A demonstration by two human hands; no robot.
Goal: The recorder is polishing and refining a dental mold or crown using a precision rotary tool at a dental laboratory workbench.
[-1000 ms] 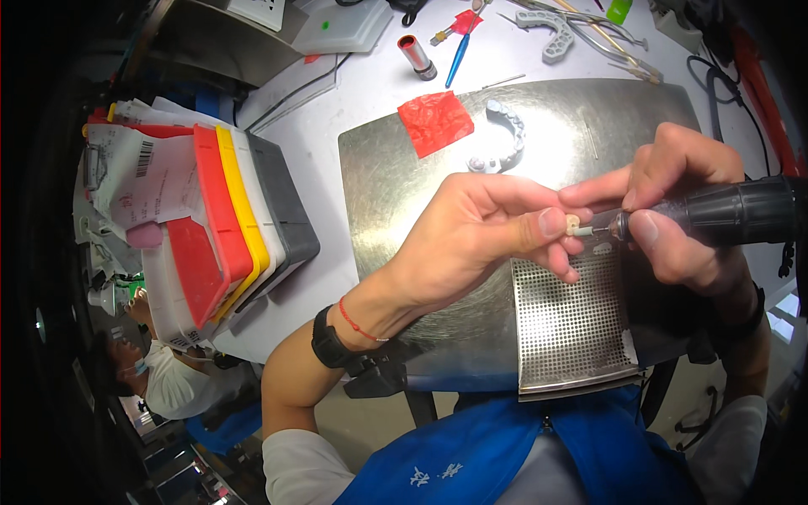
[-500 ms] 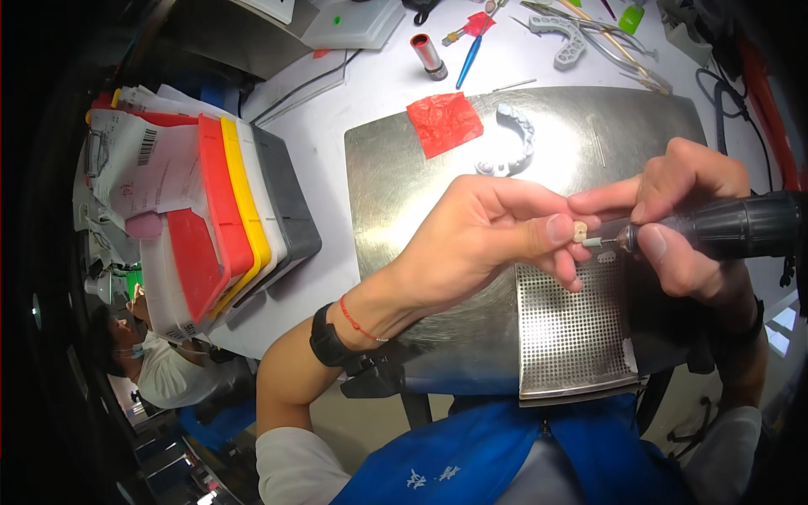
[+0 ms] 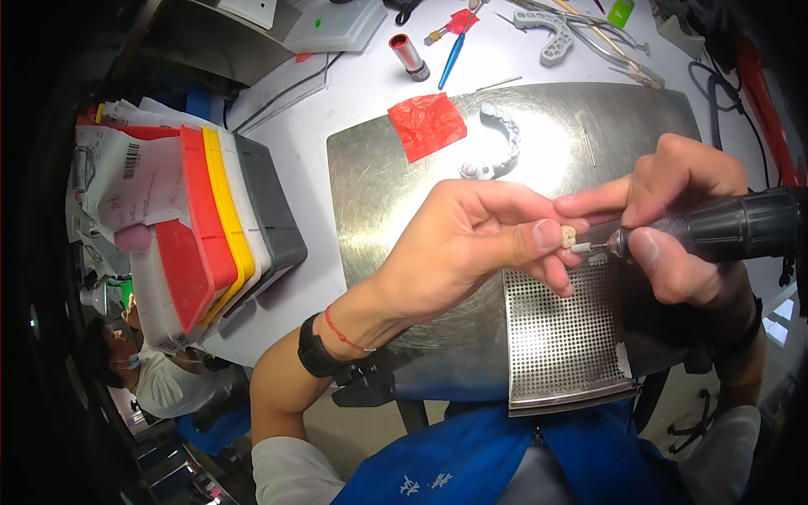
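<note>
The left hand (image 3: 459,240) is pinching a small, cream dental crown (image 3: 568,235) between thumb and fingers, holding it above the far end of a perforated metal grille (image 3: 564,337). The right hand (image 3: 694,172) is gripping a smooth black handpiece (image 3: 732,229), its pale cylindrical grinding bit (image 3: 582,248) pointing at the crown; whether they are touching is hard to tell. The grille is reaching the near edge of a scratched steel plate (image 3: 366,181). Toward the plate's far edge, a horseshoe-shaped grey dental model (image 3: 507,139) is lying beside a crumpled red sheet (image 3: 427,126).
</note>
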